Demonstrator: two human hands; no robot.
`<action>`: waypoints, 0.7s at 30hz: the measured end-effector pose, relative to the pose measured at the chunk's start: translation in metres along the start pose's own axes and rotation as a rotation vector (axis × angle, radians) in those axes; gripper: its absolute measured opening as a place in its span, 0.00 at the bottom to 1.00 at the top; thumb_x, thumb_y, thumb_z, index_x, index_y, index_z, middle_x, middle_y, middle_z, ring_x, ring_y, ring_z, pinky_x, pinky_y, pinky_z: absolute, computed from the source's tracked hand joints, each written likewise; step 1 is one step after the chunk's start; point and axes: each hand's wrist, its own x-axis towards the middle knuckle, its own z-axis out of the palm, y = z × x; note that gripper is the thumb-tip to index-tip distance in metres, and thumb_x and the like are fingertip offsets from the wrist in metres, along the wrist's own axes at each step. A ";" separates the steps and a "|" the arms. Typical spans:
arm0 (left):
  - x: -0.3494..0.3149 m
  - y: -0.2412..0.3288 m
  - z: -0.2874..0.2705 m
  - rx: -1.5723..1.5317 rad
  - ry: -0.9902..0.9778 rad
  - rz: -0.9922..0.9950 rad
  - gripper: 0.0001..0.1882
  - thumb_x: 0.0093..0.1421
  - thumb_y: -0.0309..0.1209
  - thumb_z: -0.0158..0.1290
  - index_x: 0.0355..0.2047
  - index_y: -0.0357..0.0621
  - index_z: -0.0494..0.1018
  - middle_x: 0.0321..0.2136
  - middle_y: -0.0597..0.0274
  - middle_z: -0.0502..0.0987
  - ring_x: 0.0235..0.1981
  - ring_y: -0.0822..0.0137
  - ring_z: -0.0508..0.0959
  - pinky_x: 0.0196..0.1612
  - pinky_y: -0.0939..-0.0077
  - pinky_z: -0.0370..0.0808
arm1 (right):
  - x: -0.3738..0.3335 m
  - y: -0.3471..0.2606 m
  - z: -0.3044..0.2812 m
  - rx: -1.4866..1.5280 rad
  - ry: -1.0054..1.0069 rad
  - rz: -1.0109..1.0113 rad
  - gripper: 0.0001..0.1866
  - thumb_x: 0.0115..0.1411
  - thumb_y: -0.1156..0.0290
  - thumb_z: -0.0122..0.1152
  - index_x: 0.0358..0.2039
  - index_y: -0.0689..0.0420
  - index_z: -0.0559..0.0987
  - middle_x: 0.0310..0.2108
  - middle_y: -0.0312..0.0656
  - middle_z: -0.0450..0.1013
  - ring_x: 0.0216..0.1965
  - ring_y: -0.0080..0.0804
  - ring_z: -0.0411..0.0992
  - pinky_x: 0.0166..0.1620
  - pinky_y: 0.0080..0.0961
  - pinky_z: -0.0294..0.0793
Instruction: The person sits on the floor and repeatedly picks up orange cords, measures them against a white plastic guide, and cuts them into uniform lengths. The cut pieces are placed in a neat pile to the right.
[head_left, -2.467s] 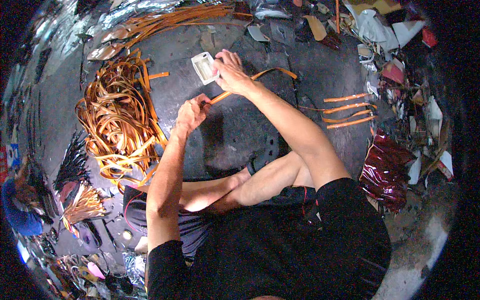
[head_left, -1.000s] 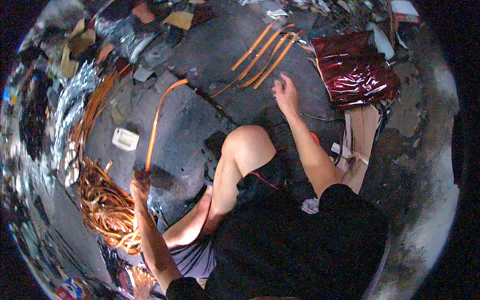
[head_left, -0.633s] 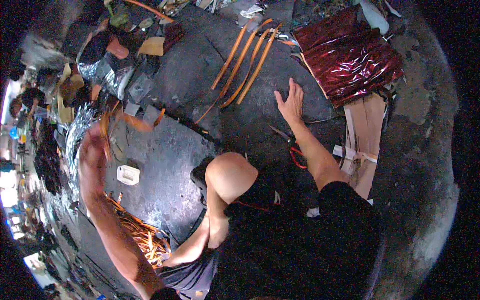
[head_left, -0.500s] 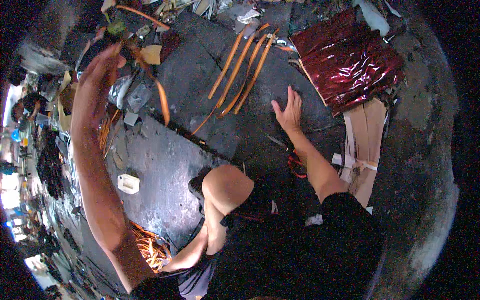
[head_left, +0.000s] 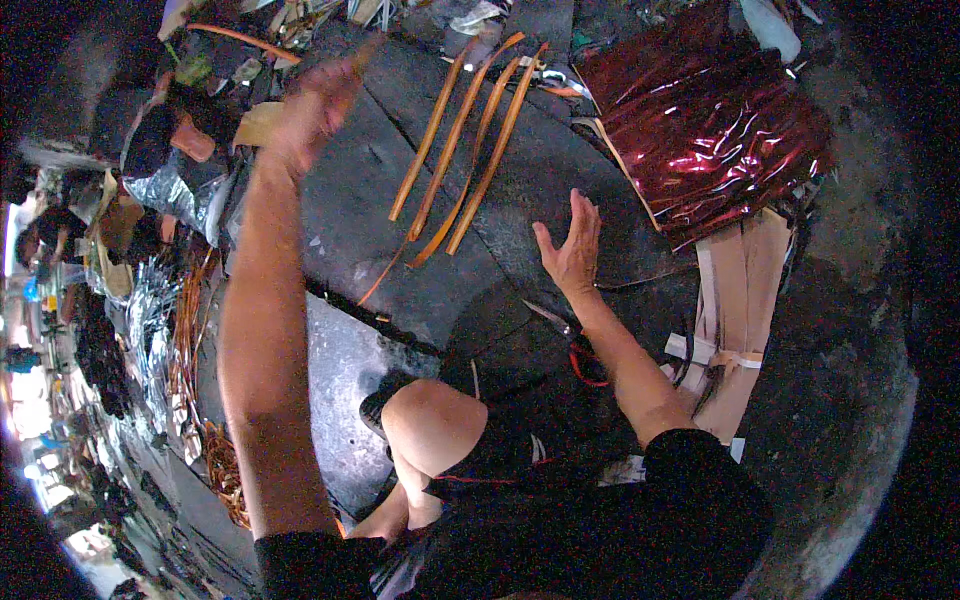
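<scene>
My left hand [head_left: 312, 115] is raised at the upper left, blurred by motion. Its fingers look curled round an orange-brown strip [head_left: 365, 55], seen only as a smeared streak past the fingertips. Several long orange strips [head_left: 462, 150] lie roughly side by side on a dark sheet [head_left: 350, 210], to the right of that hand. Above the same sheet, my right hand [head_left: 572, 255] is open, thumb and fingers apart and nothing in it. Scissors [head_left: 585, 365] with red handles lie beside my right forearm, blades pointing up and left.
A shiny dark-red sheet [head_left: 700, 130] lies at the upper right, above a bundle of pale flat strips [head_left: 745, 290]. My bent knee [head_left: 435, 425] takes up the lower middle. Shiny scraps [head_left: 170, 200] and a heap of orange strips [head_left: 225, 470] are at left.
My left hand has swung right, and the strip that hung from it no longer hangs down. My right hand stays open near the same place. The view has shifted somewhat.
</scene>
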 end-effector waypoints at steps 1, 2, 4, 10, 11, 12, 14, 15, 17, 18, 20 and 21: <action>0.004 -0.040 -0.003 0.099 -0.023 -0.055 0.13 0.62 0.41 0.48 0.36 0.45 0.74 0.24 0.74 0.71 0.24 0.75 0.68 0.28 0.81 0.64 | 0.000 -0.002 0.000 0.007 0.001 -0.004 0.41 0.55 0.55 0.62 0.61 0.63 0.56 0.55 0.58 0.60 0.57 0.57 0.58 0.62 0.50 0.54; 0.006 -0.087 -0.010 0.155 -0.026 -0.052 0.14 0.61 0.41 0.49 0.36 0.44 0.75 0.25 0.72 0.73 0.26 0.74 0.70 0.30 0.79 0.65 | 0.001 -0.006 0.001 0.010 -0.005 0.000 0.41 0.55 0.55 0.62 0.61 0.64 0.56 0.55 0.58 0.60 0.57 0.57 0.58 0.61 0.49 0.54; 0.006 -0.172 -0.031 0.237 0.030 -0.028 0.15 0.59 0.41 0.52 0.37 0.41 0.76 0.26 0.69 0.76 0.28 0.71 0.74 0.35 0.76 0.69 | 0.003 -0.016 0.005 0.020 -0.021 -0.006 0.41 0.55 0.55 0.62 0.61 0.64 0.56 0.55 0.58 0.60 0.57 0.56 0.58 0.61 0.49 0.55; -0.044 -0.218 -0.021 0.467 0.236 0.099 0.15 0.57 0.37 0.57 0.39 0.38 0.77 0.31 0.63 0.81 0.32 0.68 0.78 0.40 0.73 0.74 | 0.003 -0.006 0.009 0.027 0.072 -0.013 0.40 0.54 0.57 0.63 0.61 0.64 0.57 0.54 0.59 0.61 0.57 0.56 0.59 0.61 0.48 0.55; -0.067 -0.251 -0.043 0.209 0.289 0.184 0.15 0.57 0.37 0.57 0.39 0.38 0.77 0.31 0.63 0.81 0.31 0.68 0.78 0.39 0.74 0.74 | 0.005 -0.019 0.014 0.073 0.065 -0.024 0.39 0.54 0.58 0.63 0.60 0.65 0.58 0.54 0.59 0.61 0.57 0.56 0.59 0.61 0.48 0.55; -0.090 -0.253 -0.047 0.135 0.300 0.254 0.15 0.58 0.37 0.56 0.39 0.38 0.77 0.30 0.62 0.81 0.31 0.69 0.78 0.38 0.74 0.74 | 0.003 -0.017 0.014 0.089 0.060 -0.014 0.39 0.55 0.58 0.63 0.60 0.65 0.59 0.54 0.59 0.62 0.57 0.57 0.59 0.61 0.47 0.55; -0.137 -0.236 -0.043 0.179 0.299 0.370 0.15 0.59 0.38 0.56 0.37 0.39 0.77 0.28 0.62 0.81 0.30 0.70 0.78 0.37 0.75 0.74 | 0.000 -0.018 0.008 0.055 0.062 0.009 0.37 0.55 0.59 0.63 0.58 0.66 0.61 0.54 0.60 0.62 0.56 0.56 0.60 0.60 0.46 0.56; -0.176 -0.272 -0.069 0.245 0.457 0.205 0.15 0.60 0.40 0.55 0.33 0.38 0.76 0.23 0.61 0.79 0.27 0.72 0.75 0.34 0.75 0.73 | -0.001 -0.040 0.009 0.063 0.043 -0.019 0.36 0.55 0.60 0.63 0.58 0.66 0.62 0.53 0.60 0.63 0.56 0.55 0.60 0.60 0.44 0.57; -0.248 -0.221 -0.062 0.378 0.487 -0.060 0.22 0.61 0.46 0.52 0.25 0.36 0.72 0.16 0.56 0.71 0.20 0.71 0.69 0.26 0.70 0.68 | -0.004 -0.025 0.002 0.045 0.082 -0.051 0.34 0.56 0.60 0.62 0.57 0.67 0.63 0.54 0.60 0.63 0.56 0.54 0.61 0.60 0.42 0.57; -0.287 -0.225 -0.073 0.354 0.565 -0.091 0.23 0.62 0.47 0.51 0.24 0.36 0.72 0.15 0.56 0.70 0.20 0.70 0.69 0.27 0.70 0.68 | -0.006 -0.027 0.003 0.029 0.133 -0.089 0.34 0.56 0.59 0.62 0.57 0.67 0.64 0.52 0.59 0.65 0.54 0.53 0.62 0.58 0.42 0.59; -0.362 -0.245 -0.104 0.427 0.620 -0.204 0.15 0.63 0.40 0.50 0.30 0.39 0.73 0.16 0.57 0.70 0.21 0.70 0.69 0.27 0.69 0.68 | -0.010 -0.020 0.007 -0.012 0.188 -0.169 0.33 0.57 0.57 0.62 0.55 0.67 0.65 0.47 0.57 0.68 0.49 0.52 0.65 0.54 0.42 0.62; -0.403 -0.261 -0.120 0.316 0.691 -0.146 0.12 0.63 0.37 0.51 0.33 0.41 0.72 0.18 0.58 0.71 0.21 0.70 0.70 0.28 0.70 0.69 | -0.009 -0.014 0.008 -0.034 0.215 -0.221 0.33 0.57 0.56 0.61 0.54 0.68 0.66 0.45 0.56 0.69 0.46 0.51 0.67 0.52 0.43 0.63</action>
